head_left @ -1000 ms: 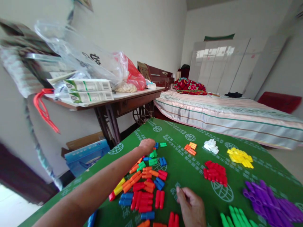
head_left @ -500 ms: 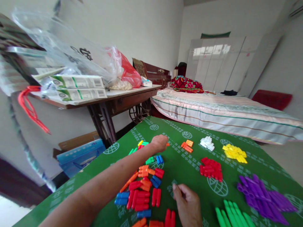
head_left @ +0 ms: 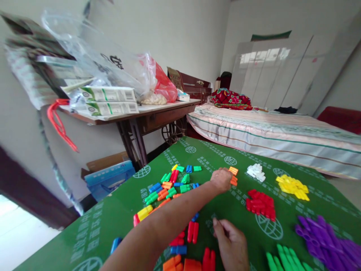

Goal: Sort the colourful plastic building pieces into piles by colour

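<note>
Green table (head_left: 220, 154) bears plastic pegs (head_left: 261, 203) (sorted by colour).

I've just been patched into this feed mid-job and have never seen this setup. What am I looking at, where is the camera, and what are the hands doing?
There is no machine here: a person works with two bare hands, and the single camera sits on their head, looking forward and down. The left hand reaches out across the green table cover and rests at the small orange pile; whether it grips a piece cannot be told. The right hand lies curled near the bottom edge, its contents hidden. On the cover, plastic pegs lie sorted by colour: white pile, yellow pile, red pile, purple pile, green pile. A mixed unsorted heap lies to the left. Behind stand a cluttered side table and a bed.
</note>
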`<action>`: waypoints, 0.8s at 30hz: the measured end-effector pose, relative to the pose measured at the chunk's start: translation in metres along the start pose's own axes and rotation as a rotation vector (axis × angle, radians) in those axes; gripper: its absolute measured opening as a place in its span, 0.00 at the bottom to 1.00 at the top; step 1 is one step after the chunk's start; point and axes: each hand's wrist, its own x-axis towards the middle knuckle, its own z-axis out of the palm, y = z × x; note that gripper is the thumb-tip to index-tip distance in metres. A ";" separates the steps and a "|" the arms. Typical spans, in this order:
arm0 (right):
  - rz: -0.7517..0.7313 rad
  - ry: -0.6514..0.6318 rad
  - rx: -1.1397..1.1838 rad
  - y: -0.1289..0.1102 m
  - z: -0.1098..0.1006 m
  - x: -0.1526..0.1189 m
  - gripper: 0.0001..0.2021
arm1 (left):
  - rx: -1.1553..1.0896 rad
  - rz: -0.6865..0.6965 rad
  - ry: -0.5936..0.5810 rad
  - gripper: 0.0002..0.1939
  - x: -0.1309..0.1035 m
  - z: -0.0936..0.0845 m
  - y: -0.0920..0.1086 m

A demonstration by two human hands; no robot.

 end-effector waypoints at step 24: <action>-0.003 -0.018 -0.046 -0.008 -0.010 -0.006 0.25 | -0.160 -0.110 -0.028 0.07 -0.191 -0.025 -0.109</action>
